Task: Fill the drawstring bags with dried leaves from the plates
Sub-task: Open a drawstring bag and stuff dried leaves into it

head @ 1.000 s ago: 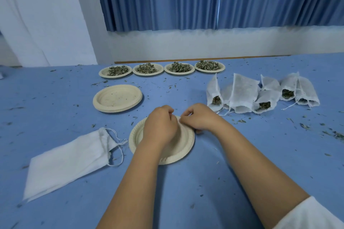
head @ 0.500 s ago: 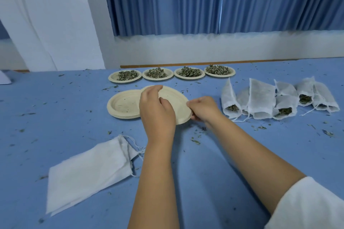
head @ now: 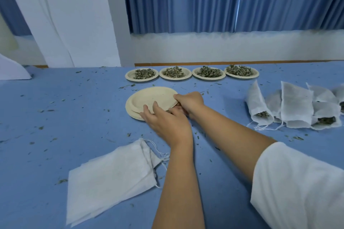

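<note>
Pale paper is showing under both hands: an empty plate (head: 152, 98) is sitting a bit crooked on a stack of plates (head: 134, 115). The left hand (head: 167, 122) is laying straight fingers on its near rim. The right hand (head: 189, 102) is pinching its right edge with curled fingers. Beyond the hands, four plates of dried leaves (head: 174, 72) are sitting in a row. Right of the right hand, filled bags (head: 296, 106) are lying on the blue table (head: 55, 117). Left of the left arm, flat bags (head: 111, 176) are lying piled.

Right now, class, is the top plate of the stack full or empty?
Empty: the top plate shows a bare surface, no leaves, unlike the four leaf-filled plates behind it.
</note>
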The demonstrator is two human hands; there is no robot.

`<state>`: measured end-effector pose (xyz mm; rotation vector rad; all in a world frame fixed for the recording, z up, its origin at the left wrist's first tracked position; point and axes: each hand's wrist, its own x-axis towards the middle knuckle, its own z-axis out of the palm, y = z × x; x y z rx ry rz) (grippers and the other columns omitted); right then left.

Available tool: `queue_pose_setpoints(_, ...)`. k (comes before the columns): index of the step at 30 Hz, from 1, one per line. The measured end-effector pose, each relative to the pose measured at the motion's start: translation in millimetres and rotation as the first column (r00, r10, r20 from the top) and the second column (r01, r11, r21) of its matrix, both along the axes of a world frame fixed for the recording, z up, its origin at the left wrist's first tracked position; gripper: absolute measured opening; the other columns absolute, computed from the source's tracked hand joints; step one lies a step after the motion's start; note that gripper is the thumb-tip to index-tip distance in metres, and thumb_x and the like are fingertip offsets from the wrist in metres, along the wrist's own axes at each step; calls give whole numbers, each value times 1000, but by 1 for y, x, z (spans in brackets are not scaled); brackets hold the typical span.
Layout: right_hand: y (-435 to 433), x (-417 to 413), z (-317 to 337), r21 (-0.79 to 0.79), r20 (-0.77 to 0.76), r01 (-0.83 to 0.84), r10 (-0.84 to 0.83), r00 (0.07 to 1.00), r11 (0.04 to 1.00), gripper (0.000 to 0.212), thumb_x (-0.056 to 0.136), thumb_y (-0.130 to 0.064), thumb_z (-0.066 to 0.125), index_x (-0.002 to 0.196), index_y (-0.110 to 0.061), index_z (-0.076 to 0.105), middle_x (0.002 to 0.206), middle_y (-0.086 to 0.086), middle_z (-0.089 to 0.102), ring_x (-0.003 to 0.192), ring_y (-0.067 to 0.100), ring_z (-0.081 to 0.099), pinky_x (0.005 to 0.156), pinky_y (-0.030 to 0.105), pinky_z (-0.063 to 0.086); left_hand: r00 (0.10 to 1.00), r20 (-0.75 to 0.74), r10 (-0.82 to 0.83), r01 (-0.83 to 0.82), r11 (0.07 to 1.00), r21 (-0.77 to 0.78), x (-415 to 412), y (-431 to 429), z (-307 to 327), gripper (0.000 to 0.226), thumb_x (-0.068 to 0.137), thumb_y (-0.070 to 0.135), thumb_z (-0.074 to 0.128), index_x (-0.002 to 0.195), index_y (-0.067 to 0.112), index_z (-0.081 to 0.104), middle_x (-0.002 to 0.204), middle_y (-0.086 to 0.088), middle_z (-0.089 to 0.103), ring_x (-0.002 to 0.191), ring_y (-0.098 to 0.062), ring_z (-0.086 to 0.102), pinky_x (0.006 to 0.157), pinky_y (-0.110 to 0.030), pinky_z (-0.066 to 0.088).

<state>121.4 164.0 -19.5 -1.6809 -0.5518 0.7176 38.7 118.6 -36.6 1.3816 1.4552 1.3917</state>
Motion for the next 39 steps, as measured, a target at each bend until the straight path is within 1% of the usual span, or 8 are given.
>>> queue_pose_setpoints(9, 22, 29, -10, -47, 191, -28, 37, 981, 998, 42, 89, -40, 60, 66, -5, 60, 51, 7, 59, 38, 17, 52, 40, 22, 46, 991, -109, 78, -71, 995, 66, 10, 18, -2, 51, 94, 9, 48, 144, 3, 38, 160, -9, 20, 151, -25, -1, 122, -35, -2)
queue_pose_setpoints(13, 25, 64, -9, -232, 572, 32, 109, 813, 972, 35, 92, -24, 50, 61, -8, 50, 58, 4, 51, 56, 22, 46, 50, 29, 34, 966, -165, -201, 237, 941, 241, 33, 9, 3, 48, 95, 3, 43, 143, 4, 41, 154, -9, 34, 146, -22, 22, 118, -28, 18)
queue_pose_setpoints(17, 29, 100, -11, -412, 704, 78, 263, 660, 908, 18, 93, -16, 49, 77, -6, 51, 84, 11, 49, 76, 26, 49, 63, 30, 37, 878, -231, -418, 460, 871, 172, 53, 7, -1, 44, 96, 4, 39, 138, 13, 49, 142, -2, 48, 131, -15, 42, 90, -12, 25)
queue_pose_setpoints(22, 41, 131, -13, -456, 755, 146, 295, 585, 878, 32, 94, -22, 52, 117, 1, 52, 136, 18, 43, 113, 34, 55, 82, 37, 45, 852, -251, -460, 481, 876, 27, 60, 22, -8, 42, 99, 10, 39, 140, 14, 47, 145, -3, 45, 130, -17, 45, 99, -25, 35)
queue_pose_setpoints(25, 48, 144, -14, -496, 760, 172, 331, 559, 851, 40, 97, -24, 48, 128, 1, 46, 140, 16, 39, 109, 32, 57, 74, 35, 42, 865, -233, -444, 462, 887, 22, 63, 26, -8, 41, 100, 13, 40, 140, 14, 47, 146, -2, 45, 128, -17, 48, 97, -25, 36)
queue_pose_setpoints(30, 57, 164, -13, -560, 759, 177, 415, 502, 810, 45, 101, -27, 41, 139, -2, 42, 159, 9, 17, 123, 31, 49, 91, 39, 43, 858, -250, -448, 460, 888, -10, 64, 30, -12, 41, 100, 15, 40, 140, 14, 47, 145, -2, 46, 128, -15, 47, 94, -22, 36)
queue_pose_setpoints(33, 60, 175, -11, -591, 744, 164, 455, 489, 790, 46, 101, -29, 41, 139, -4, 42, 160, 8, 15, 124, 31, 48, 90, 38, 42, 853, -258, -453, 465, 885, -17, 65, 30, -13, 41, 100, 16, 41, 140, 14, 48, 144, -1, 47, 129, -14, 47, 96, -23, 36)
queue_pose_setpoints(39, 61, 184, -12, -541, 765, 129, 422, 487, 831, 35, 97, -28, 47, 123, -6, 50, 133, 12, 48, 100, 29, 54, 79, 35, 42, 850, -269, -454, 463, 886, -32, 66, 33, -13, 40, 100, 16, 41, 139, 14, 49, 144, -1, 48, 127, -15, 48, 94, -23, 36)
